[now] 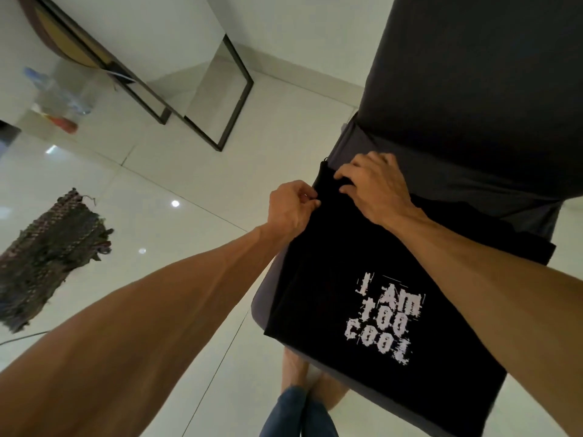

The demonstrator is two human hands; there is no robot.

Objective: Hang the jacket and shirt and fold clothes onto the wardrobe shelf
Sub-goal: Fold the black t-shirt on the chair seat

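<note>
A black T-shirt (362, 279) with white "I AM TOO COOL" print lies spread over the seat of a dark grey chair (473, 89). My left hand (291, 208) pinches the shirt's left edge near its far corner. My right hand (375, 184) presses down on the shirt's far edge, fingers curled over the fabric, close beside the left hand. The shirt's right side runs under my right forearm and is partly hidden.
A black metal frame with a mirror (214, 99) leans by the wall at the back. A dark woven mat (53, 260) lies on the glossy white tile floor at left. My legs in jeans (296, 414) stand at the chair's near edge.
</note>
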